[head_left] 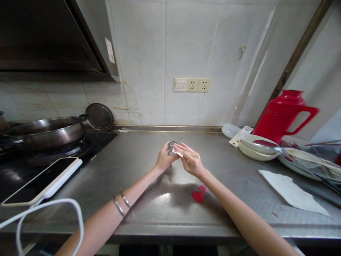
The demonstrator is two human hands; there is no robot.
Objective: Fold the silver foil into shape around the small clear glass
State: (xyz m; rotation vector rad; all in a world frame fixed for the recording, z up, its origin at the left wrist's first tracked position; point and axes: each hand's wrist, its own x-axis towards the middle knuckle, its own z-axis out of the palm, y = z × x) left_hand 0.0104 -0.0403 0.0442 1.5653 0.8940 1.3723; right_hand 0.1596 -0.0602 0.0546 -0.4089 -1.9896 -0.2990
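Near the middle of the metal counter (149,160), my left hand (163,159) is closed around a small, shiny, see-through object (172,147) that looks like glass with dark facets. Its exact kind cannot be made out. My right hand (192,160) pinches a folded white tissue (178,153) and presses it against that object's near right side. The fingers of both hands almost meet and hide much of the object. On the counter below my right forearm lies a red heart-shaped piece (199,194), apart from both hands.
To the left, a steel pan (50,131) sits on the black stove (16,174), with a phone (42,181) and white cable (80,217) in front. At right stand a red thermos (282,115), stacked bowls (258,153) and a flat white napkin (291,192). A tiled wall with sockets (198,85) rises behind.
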